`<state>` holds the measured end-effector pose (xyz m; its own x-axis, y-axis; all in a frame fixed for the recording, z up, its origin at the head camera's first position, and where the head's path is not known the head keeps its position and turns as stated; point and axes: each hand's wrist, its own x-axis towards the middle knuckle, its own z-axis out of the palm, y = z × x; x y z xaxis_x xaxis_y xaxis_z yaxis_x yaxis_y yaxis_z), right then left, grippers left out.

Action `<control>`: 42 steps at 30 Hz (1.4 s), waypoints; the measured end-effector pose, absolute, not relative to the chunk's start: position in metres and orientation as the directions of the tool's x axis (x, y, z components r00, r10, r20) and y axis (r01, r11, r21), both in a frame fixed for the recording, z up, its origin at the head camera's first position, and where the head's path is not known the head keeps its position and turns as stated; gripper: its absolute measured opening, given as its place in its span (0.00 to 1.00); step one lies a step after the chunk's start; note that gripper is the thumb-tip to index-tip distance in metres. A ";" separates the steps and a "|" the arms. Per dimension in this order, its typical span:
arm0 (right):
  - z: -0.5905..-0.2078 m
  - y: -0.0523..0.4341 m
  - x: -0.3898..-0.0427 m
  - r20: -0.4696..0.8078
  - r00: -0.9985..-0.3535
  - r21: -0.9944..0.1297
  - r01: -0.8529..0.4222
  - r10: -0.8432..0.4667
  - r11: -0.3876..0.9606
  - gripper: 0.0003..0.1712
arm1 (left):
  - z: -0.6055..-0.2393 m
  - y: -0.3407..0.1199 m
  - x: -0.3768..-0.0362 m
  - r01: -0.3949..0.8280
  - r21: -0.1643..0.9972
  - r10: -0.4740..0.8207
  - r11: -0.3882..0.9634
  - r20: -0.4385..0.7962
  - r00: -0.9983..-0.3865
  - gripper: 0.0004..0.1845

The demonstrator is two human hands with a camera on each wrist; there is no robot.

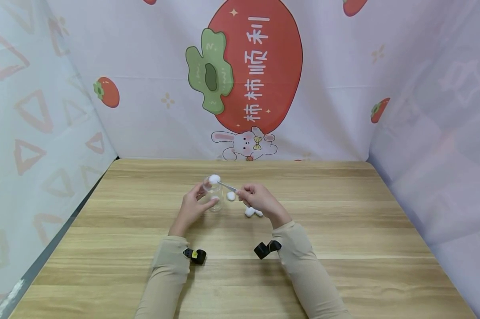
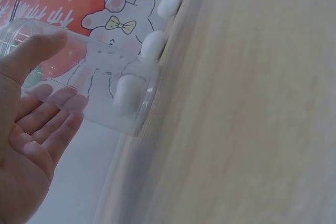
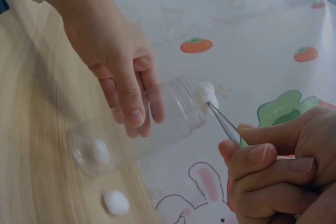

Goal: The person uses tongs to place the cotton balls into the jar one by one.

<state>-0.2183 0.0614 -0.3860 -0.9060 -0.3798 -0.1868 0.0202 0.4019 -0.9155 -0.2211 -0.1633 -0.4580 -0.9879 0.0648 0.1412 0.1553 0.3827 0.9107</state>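
A clear plastic jar (image 1: 218, 206) stands upright on the wooden table. My left hand (image 1: 190, 209) holds it from the left side, thumb and fingers around its wall. One white cotton ball (image 3: 101, 151) lies inside at the bottom. My right hand (image 1: 261, 198) pinches metal tweezers (image 3: 223, 121) whose tips grip another cotton ball (image 3: 206, 93). In the right wrist view that ball is just outside the open mouth of the jar; the head view shows it over the rim.
One loose cotton ball (image 1: 231, 196) lies right of the jar, and others (image 1: 249, 212) rest below the right hand, partly hidden by it. The wooden table (image 1: 232, 283) ends at a printed cloth backdrop (image 1: 144, 119). Black wrist cameras (image 1: 199, 256) are strapped to both sleeves.
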 end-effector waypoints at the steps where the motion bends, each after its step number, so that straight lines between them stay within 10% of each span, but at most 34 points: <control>1: -0.387 0.061 -0.219 -0.184 -0.905 -0.916 0.017 -0.383 0.401 0.16 | -0.458 -0.163 -0.221 0.155 0.910 0.065 0.383 0.141 -0.988 0.35; 42: -0.386 0.065 -0.213 -0.204 -0.891 -0.920 0.033 -0.406 0.390 0.17 | -0.457 -0.164 -0.220 0.150 0.912 0.064 0.381 0.136 -0.989 0.35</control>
